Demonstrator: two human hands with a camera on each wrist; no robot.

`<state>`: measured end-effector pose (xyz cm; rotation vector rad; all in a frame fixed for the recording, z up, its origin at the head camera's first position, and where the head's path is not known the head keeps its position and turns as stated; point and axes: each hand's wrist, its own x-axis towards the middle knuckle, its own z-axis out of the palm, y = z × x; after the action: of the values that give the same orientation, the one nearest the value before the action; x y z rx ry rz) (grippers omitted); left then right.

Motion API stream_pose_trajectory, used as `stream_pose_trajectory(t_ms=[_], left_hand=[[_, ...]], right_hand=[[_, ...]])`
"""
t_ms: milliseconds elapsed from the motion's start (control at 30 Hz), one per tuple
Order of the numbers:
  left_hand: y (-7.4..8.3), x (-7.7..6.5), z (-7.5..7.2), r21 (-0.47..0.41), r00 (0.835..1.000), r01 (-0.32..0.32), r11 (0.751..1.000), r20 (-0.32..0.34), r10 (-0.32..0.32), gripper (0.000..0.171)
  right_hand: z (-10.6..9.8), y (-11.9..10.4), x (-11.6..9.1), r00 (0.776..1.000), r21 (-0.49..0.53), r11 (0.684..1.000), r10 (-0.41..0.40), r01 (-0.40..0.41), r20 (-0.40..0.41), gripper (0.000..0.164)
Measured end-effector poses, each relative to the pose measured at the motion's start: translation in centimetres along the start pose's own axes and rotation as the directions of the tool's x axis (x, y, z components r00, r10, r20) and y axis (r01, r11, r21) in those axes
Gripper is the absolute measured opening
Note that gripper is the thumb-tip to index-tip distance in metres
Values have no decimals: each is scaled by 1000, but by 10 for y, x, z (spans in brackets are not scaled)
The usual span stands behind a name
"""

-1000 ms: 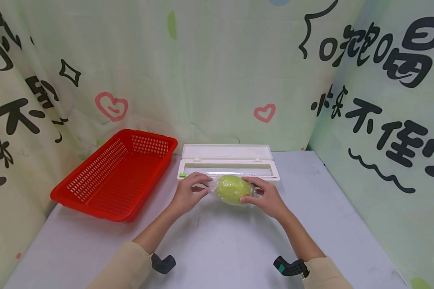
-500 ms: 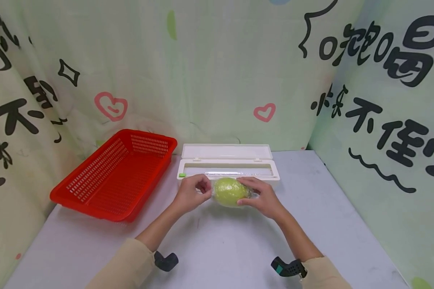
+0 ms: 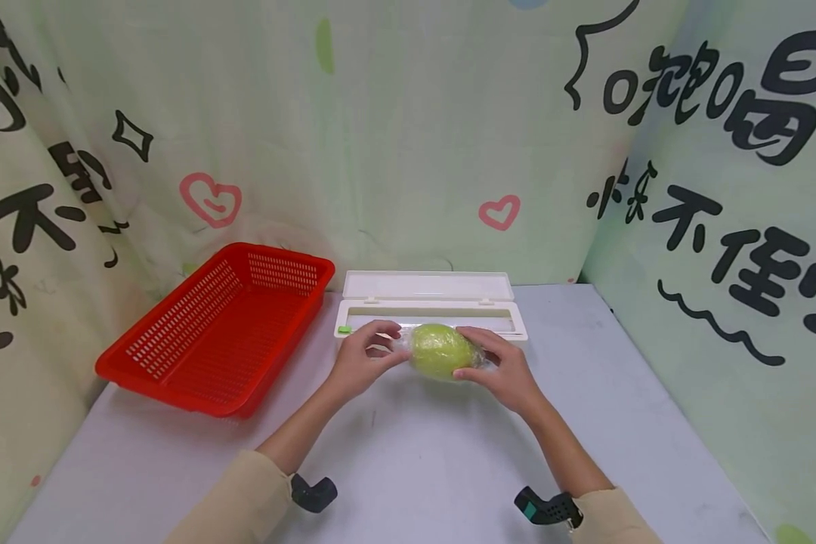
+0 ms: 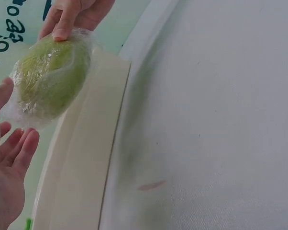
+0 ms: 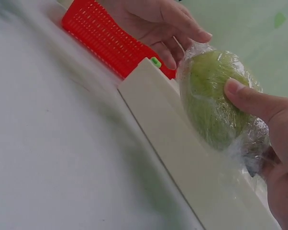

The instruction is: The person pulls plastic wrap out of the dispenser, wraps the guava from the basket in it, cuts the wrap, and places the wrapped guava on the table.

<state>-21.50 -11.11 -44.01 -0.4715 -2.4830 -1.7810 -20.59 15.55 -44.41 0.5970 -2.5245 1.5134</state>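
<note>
A yellow-green oval fruit [image 3: 439, 351], wrapped in clear cling film, is held up in front of a white cling film dispenser [image 3: 430, 321]. My right hand [image 3: 506, 370] grips the fruit at its right end, thumb pressed on the near side. At the other end my left hand [image 3: 366, 357] has its thumb and fingers spread apart, the tips right at the loose film. The left wrist view shows the left fingers [image 4: 27, 151] loosely bent below the wrapped fruit [image 4: 53, 76]. Crinkled film [image 5: 251, 139] bunches by the right palm in the right wrist view.
The dispenser's lid [image 3: 427, 285] is raised at the back, and a green slider [image 3: 344, 329] sits at its left end. A red plastic basket [image 3: 177, 393] stands to the left on the white table [image 3: 415, 468]. Printed curtains [image 3: 408, 136] enclose the table's back and sides.
My left hand has drawn in and curled at the film, then spread its fingers again. The fruit dipped slightly and came back up, with my right hand gripping it throughout.
</note>
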Motion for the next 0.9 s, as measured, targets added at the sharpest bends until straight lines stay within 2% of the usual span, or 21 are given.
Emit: stream_pose_trajectory(t_ms=[100, 233, 400, 667, 733, 900], left_hand=[[-1, 0, -1, 18, 999, 9, 1000, 36, -10, 52], [-4, 1, -1, 28, 995, -64, 998, 83, 62, 44], [-3, 0, -1, -19, 990, -128, 992, 50, 129, 31], [-1, 1, 0, -55, 991, -135, 989, -30, 134, 24], [-1, 1, 0, -83, 991, -130, 988, -26, 128, 23], [-5, 2, -4, -231, 997, -50, 972, 40, 61, 24]], right_hand=[[0, -1, -1, 1000, 2, 1000, -2, 2, 16, 67], [0, -1, -1, 999, 1, 1000, 4, -4, 41, 67], [2, 0, -1, 999, 3, 1000, 1, -1, 50, 67], [6, 2, -1, 998, 19, 1000, -8, 7, 57, 68], [5, 1, -1, 999, 18, 1000, 2, -3, 55, 69], [0, 0, -1, 999, 19, 999, 32, -33, 26, 67]])
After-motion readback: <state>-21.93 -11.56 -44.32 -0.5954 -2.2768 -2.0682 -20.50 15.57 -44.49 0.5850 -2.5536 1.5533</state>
